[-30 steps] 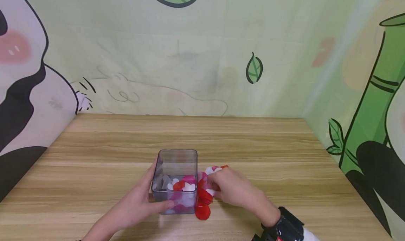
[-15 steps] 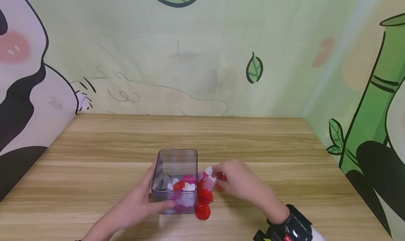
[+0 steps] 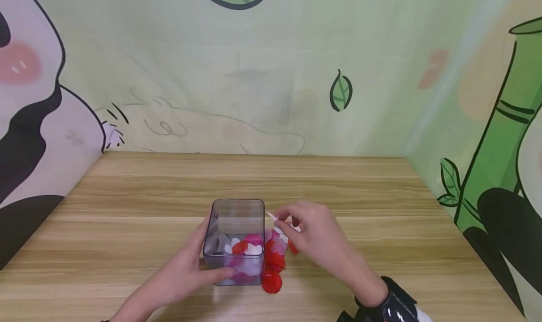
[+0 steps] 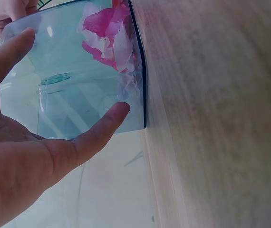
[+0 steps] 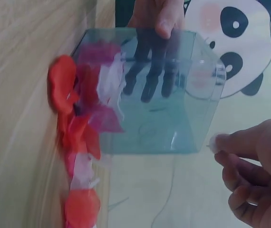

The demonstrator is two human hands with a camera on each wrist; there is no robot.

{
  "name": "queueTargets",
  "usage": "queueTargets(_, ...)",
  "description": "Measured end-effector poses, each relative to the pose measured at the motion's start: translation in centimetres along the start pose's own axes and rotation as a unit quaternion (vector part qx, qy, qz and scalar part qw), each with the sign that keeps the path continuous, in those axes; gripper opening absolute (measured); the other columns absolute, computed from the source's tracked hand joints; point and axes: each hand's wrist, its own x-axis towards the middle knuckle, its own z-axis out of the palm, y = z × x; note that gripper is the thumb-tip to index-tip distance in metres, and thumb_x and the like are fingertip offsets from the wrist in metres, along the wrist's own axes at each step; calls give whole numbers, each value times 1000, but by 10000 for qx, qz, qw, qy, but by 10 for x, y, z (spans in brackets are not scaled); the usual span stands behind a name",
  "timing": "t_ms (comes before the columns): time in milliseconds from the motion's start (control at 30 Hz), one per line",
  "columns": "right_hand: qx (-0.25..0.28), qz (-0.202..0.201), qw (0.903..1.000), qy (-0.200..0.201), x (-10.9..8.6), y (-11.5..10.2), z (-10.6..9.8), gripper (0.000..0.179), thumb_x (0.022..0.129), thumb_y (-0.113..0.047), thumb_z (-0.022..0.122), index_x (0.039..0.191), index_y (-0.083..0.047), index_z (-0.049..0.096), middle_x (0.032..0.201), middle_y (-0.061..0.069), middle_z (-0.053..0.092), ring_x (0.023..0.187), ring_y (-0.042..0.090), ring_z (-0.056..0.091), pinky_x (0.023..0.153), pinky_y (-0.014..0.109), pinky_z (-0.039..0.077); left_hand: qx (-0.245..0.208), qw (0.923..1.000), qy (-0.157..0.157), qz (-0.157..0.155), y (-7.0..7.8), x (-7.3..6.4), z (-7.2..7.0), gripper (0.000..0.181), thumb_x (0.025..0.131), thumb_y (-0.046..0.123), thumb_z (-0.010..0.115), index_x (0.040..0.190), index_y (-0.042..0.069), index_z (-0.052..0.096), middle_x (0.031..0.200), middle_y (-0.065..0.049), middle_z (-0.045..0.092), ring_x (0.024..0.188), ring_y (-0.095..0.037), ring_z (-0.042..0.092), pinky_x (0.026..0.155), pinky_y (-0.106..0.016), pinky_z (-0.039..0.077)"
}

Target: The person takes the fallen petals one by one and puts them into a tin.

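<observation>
A clear grey plastic box [image 3: 237,216] stands on the table, with white, pink and red petals [image 3: 253,239] lying low inside it. My left hand [image 3: 184,270] grips the box from the left. In the right wrist view its fingers [image 5: 152,78] show through the clear wall, spread along the far side. Beside the box's upper right edge, my right hand [image 3: 315,232] pinches one small white petal [image 3: 272,215] between thumb and forefinger, apart from the box. Along the box's right side lies a loose heap of red, pink and white petals [image 3: 274,261], partly hidden by that hand.
The wooden table [image 3: 148,185] reaches back to a pale green cloth backdrop [image 3: 190,77] printed with leaves and pandas. A black strap with a device [image 3: 389,303] sits on the right wrist.
My right hand has lifted off the petal heap and swung towards the box rim, a white petal now between its fingertips. The left hand and the box have stayed put.
</observation>
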Motion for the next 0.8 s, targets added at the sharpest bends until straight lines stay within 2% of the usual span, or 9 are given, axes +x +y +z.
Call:
queueTargets(133,252,-423,9985,247,0,-7,2,18,82,-8,88,99,-8,80,92,-2,74,75,8,62,64,19,55,-269,9996,-71,-53,0,1,0,120,81,27,90,167,29,6,161,-20,32,135,-41,46,94,-39,56)
queueTargets(333,330,-864,9951,356,-1,-12,10,22,81,-5,88,101,-6,80,93,0,73,81,13,66,69,15,55,-393,9991,-135,-90,0,2,-1,120,81,25,90,167,30,6,161,-18,31,132,-40,49,93,-38,57)
queueTargets(533,262,-1004,9939,364,-2,-14,16,24,81,-5,88,104,-6,80,94,1,70,84,12,64,71,13,54,-363,9991,-172,-119,0,2,-2,120,82,25,90,166,30,5,162,-17,30,130,-39,51,91,-40,58)
queueTargets(800,264,-991,9941,367,-2,-15,17,27,82,-7,88,107,-6,79,100,2,70,91,13,66,78,18,56,-298,9994,-156,-98,0,2,-2,121,82,28,90,166,31,4,163,-19,29,133,-40,49,94,-40,56)
